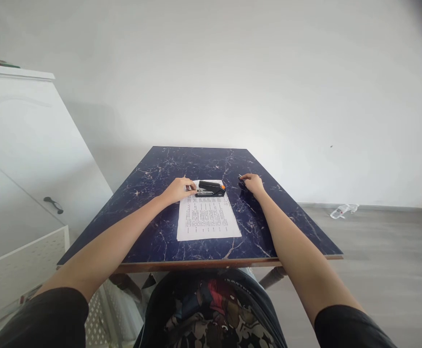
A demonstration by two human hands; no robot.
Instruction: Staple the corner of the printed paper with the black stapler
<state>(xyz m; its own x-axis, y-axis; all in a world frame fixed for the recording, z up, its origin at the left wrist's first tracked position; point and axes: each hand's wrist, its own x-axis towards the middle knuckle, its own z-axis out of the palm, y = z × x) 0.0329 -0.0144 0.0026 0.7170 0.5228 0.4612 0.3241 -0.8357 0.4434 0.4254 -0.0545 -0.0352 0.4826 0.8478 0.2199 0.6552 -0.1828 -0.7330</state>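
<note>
A black stapler (211, 189) with an orange end lies on its side across the top of a stack of printed paper sheets (209, 217). My left hand (180, 189) is at the stapler's left end, thumb and fingers closed around its tip. What exactly the fingertips grip there is partly hidden. To the right of the paper, my right hand (252, 183) rests low over the table with its fingers pinched together. A small shiny piece (240, 177) shows at those fingertips, too small to name surely.
The dark blue marbled table (200, 162) stands against a white wall. At the left is a white cabinet (22, 145) with a dark handle (53, 205). A crumpled clear plastic bag (343, 210) lies on the floor at the right.
</note>
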